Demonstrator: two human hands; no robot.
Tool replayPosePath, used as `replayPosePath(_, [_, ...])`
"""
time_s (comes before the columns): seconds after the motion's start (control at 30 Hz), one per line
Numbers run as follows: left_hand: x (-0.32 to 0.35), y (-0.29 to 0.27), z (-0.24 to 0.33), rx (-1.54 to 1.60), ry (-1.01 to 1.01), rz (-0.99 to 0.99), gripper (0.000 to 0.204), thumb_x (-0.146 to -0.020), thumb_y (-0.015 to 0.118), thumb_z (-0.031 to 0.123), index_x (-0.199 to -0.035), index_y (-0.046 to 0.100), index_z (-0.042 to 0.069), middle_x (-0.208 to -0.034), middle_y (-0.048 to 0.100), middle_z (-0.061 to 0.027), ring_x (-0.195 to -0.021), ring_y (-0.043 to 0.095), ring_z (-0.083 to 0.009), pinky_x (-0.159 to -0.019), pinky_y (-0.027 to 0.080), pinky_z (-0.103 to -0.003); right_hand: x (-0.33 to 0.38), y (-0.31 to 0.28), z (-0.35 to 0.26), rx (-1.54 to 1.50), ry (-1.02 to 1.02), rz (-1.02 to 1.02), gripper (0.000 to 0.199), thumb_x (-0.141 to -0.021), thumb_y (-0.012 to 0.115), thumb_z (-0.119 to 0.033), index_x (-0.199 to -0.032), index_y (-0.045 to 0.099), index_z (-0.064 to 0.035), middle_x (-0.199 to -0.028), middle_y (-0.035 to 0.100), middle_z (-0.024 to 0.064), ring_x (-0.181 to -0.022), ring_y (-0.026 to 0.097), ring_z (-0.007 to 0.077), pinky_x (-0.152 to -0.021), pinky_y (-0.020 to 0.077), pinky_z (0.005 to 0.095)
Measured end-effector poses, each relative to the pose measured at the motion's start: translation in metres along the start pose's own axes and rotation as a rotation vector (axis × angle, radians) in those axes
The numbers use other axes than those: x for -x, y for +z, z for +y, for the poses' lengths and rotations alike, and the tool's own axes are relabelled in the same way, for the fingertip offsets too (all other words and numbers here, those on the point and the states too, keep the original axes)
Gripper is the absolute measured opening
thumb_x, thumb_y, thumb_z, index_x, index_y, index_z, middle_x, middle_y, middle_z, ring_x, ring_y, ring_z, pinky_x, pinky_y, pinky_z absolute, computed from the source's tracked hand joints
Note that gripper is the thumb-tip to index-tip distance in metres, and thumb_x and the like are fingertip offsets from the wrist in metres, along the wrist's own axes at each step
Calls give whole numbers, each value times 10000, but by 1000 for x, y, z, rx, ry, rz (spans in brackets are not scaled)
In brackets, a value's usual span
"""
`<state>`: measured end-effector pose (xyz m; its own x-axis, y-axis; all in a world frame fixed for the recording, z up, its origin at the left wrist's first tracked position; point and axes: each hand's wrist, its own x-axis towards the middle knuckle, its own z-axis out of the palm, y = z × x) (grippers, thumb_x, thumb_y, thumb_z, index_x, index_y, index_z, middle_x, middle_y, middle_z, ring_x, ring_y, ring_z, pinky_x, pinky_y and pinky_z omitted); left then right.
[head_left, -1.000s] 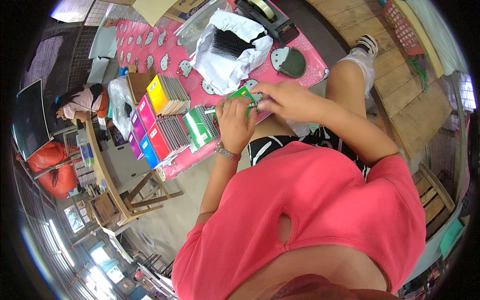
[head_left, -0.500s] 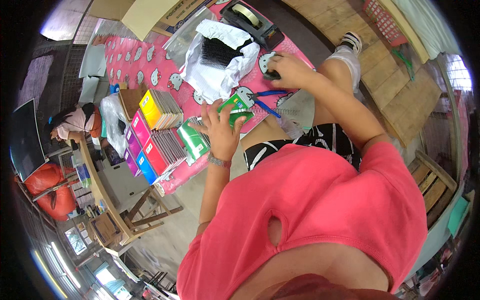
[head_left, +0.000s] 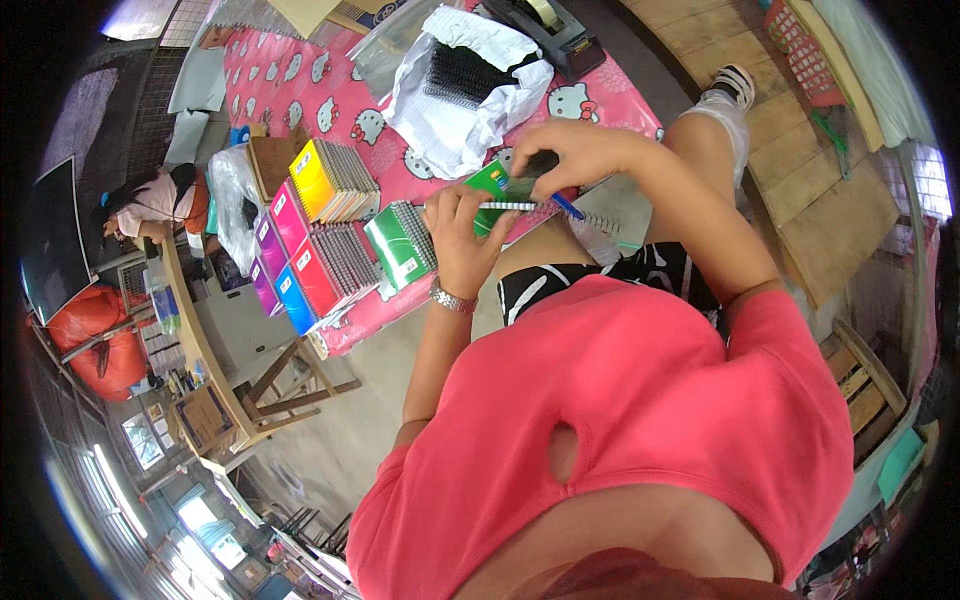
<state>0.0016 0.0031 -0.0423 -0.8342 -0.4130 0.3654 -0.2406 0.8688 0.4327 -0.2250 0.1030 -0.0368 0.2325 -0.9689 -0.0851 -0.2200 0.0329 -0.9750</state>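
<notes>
My left hand (head_left: pixel 462 232), with a metal watch at the wrist, is closed on the edge of a small green notebook (head_left: pixel 489 181), whose white page edge faces up between fingers and thumb. Over the notebook's far end curls my right hand (head_left: pixel 580 158), around a small dark object (head_left: pixel 541 163) whose kind I cannot make out. Below the right hand shows a blue handle of the pliers (head_left: pixel 568 206), the rest being covered. A loose wire spiral (head_left: pixel 603 222) sticks out beside it. Just left of my left hand lie green spiral notebooks (head_left: pixel 402 245).
Stacks of yellow (head_left: pixel 322 190), red (head_left: pixel 318 275) and other coloured spiral notebooks line the pink table's (head_left: pixel 318 92) left side. Black wire spirals (head_left: pixel 465 78) rest in crumpled white paper (head_left: pixel 425 130). A tape dispenser (head_left: pixel 560 35) stands behind. Another person (head_left: pixel 150 208) sits far left.
My right hand has moved left from the table to the notebook, bringing the dark object along. My left fingers, spread before, have closed on the notebook, which now stands more edge-on.
</notes>
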Motion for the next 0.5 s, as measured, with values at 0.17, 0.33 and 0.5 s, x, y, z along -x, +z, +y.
replayPosePath(0.17, [-5,-2,2,22,26,26,388,-656,834,140,-955,600,62,-949,580,-97,-929,504,-314,-822,405,-422,-2,-1,5,-642,-135,-133,409,-729,764,-266,-1053,664,-38,-1160,627,86,-1086,571,204,-954,421,361])
replayPosePath(0.33, [-5,-2,1,18,25,38,416,-649,846,149,-958,584,57,-938,578,-99,-926,509,-314,-814,406,-418,-3,-1,1,-422,-109,-65,426,-746,757,-247,-1098,658,-29,-1216,607,83,-1153,537,200,-1018,372,362])
replayPosePath(0.5, [-6,-2,1,19,29,47,426,-653,853,172,-953,575,53,-936,576,-102,-933,514,-319,-806,406,-417,-6,-5,4,-55,-24,70,433,-758,747,-200,-1135,649,-11,-1192,605,72,-1129,543,178,-1009,398,332])
